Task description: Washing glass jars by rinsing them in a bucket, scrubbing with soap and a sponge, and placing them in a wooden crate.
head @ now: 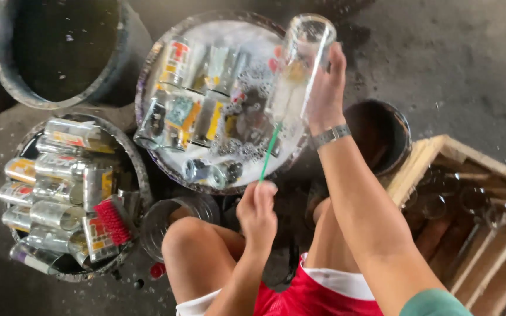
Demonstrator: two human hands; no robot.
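Right hand [325, 88] grips glass bottle [300, 64] | left hand [257, 212] pinches green brush rod [270, 151] | soapy tub [147, 76] on wet grey concrete floor [469, 64]

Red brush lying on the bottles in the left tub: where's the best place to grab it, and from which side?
Probably from above, across the red brush. Its bristle head lies exposed on top of the labelled bottles, slanting toward the tub rim. Pinch across the narrow sides; no handle is visible.

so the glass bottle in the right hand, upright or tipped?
Tipped. The right hand holds the glass bottle slanted, base up, while the left hand holds the green-handled brush in its mouth.
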